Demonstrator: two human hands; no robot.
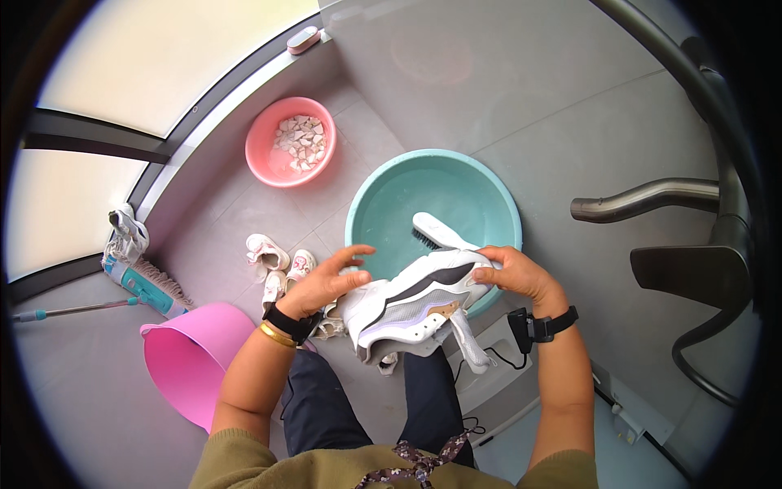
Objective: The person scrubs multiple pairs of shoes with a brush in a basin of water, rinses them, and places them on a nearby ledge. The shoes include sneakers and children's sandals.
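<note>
A white and grey sneaker (406,308) with lilac trim is held on its side above the near rim of a teal basin (357,214). My right hand (516,273) grips the sneaker's right end. A white scrub brush (445,231) with dark bristles lies over the basin's water. Its handle runs behind the sneaker towards my right hand, and I cannot tell if that hand holds it too. My left hand (330,282) is at the sneaker's left end, thumb and fingers apart. The sneaker's tongue (469,342) hangs out on the near side.
A pink basin (253,156) holds pale broken pieces. Small white shoes (269,252) stand on the tiles to the left. A magenta bucket (195,354) lies tipped near my left arm. A flat mop (146,290) leans by the window ledge. Metal pipework (647,198) juts from the right.
</note>
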